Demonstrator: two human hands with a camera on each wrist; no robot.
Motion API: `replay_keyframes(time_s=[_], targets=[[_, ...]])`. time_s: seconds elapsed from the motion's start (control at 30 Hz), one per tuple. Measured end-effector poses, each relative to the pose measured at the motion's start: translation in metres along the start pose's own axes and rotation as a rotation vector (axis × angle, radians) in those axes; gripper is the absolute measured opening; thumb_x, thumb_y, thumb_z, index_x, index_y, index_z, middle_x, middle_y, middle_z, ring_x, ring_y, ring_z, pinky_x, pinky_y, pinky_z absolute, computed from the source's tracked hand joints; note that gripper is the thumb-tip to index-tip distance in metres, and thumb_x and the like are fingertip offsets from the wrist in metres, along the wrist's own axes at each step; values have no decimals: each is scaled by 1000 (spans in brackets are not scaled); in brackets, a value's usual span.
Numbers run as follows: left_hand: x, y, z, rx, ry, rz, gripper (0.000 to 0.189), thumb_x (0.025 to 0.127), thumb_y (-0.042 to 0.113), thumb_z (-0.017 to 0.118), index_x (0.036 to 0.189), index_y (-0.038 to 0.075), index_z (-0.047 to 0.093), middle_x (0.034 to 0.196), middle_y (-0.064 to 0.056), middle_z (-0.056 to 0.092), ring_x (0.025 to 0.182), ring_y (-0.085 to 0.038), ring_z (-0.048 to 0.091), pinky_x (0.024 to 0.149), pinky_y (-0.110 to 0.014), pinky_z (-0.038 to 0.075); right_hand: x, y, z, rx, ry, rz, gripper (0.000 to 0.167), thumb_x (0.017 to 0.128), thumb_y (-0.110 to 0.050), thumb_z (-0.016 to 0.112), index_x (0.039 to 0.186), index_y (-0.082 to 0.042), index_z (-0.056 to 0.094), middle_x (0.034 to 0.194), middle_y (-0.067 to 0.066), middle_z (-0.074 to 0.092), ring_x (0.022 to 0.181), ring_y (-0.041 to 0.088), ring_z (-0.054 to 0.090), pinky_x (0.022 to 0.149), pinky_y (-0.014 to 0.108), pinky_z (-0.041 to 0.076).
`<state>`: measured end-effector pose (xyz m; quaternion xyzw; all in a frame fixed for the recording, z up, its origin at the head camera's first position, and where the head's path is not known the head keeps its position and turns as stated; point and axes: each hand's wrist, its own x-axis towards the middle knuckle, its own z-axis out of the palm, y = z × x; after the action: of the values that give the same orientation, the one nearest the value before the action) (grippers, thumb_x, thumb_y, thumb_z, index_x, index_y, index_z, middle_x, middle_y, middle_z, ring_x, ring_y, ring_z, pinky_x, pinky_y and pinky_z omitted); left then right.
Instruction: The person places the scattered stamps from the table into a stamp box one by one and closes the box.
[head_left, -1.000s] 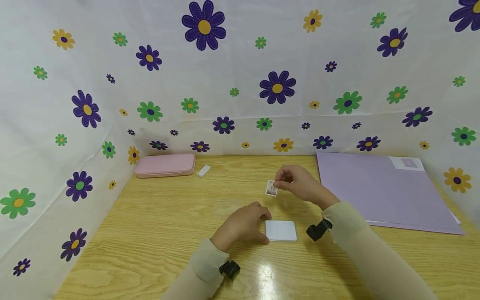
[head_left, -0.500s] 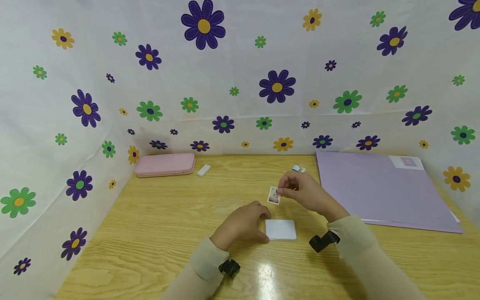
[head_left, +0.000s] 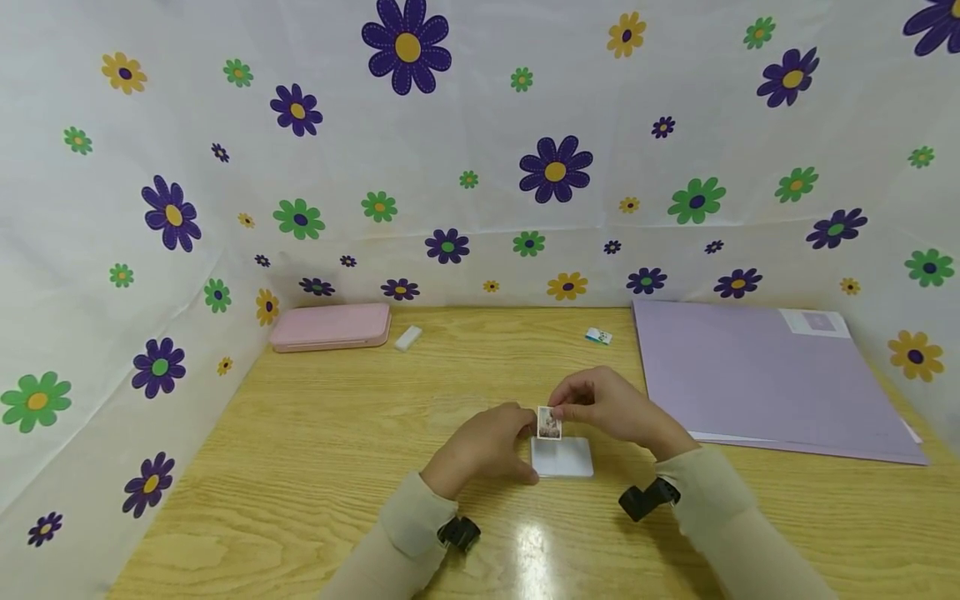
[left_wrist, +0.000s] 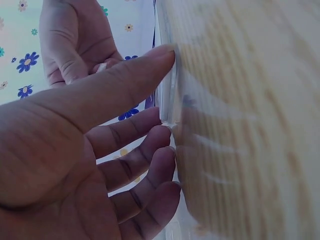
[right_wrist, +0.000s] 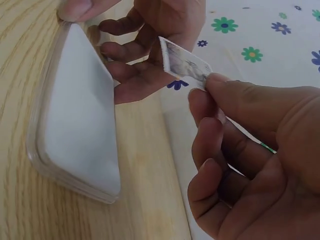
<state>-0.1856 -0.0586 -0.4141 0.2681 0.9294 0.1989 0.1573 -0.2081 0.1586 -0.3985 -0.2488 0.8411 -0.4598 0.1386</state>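
Between thumb and index finger, my right hand (head_left: pixel 611 408) pinches a small postage stamp (right_wrist: pixel 187 65) with a perforated edge and a greyish picture. In the head view the stamp is over the far left part of a thin white rectangular stack (head_left: pixel 566 458), which has clear plastic layers at its edges. My left hand (head_left: pixel 483 446) holds that stack at its left end. Its thumb (left_wrist: pixel 150 62) is on the near corner and its curled fingers are at the far side. The stack lies flat on the wooden table (head_left: pixel 300 483).
At the back left are a pink case (head_left: pixel 330 326) and a white block (head_left: pixel 408 337) like an eraser. A small white and blue piece (head_left: pixel 598 336) lies at the back. A large purple folder (head_left: pixel 765 383) covers the right. Beyond the left hand is a faint clear sheet (head_left: pixel 457 406).
My right hand has come nearer with the stamp, from beyond the stack to over its far edge. The white and blue piece has come into view behind it. The left hand stays put.
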Motion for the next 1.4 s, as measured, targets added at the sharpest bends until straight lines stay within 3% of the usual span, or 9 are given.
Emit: replay_keyframes(time_s=[0.27,0.5,0.67,1.4], targets=[[-3,3,-2,-16,-4,1,47,71,31,91,106,15,63,98,6,55,84,-9,52,77,-28,47,1,5,5,22,-67,-10,4,90,-12,73,90,-9,75,82,2,69,75,17,56,65,26,47],[-2,2,-1,-1,-1,7,58,72,32,90,120,14,63,103,5,57,91,-9,55,82,-28,48,1,9,11,6,-101,-19,4,91,-9,72,89,-7,74,82,1,70,74,16,60,66,27,49],[-2,2,-1,-2,-3,2,58,72,32,90,121,14,64,105,4,58,94,-9,56,84,-28,48,2,12,16,4,-119,-5,5,90,-11,73,89,-6,74,81,-1,70,73,14,61,66,26,50],[-2,2,-1,-5,-9,-2,53,72,31,90,117,15,65,105,6,57,97,-10,57,85,-26,48,6,18,27,-97,-113,-31,10,86,-3,75,80,-11,72,75,-5,65,69,13,57,62,26,49]])
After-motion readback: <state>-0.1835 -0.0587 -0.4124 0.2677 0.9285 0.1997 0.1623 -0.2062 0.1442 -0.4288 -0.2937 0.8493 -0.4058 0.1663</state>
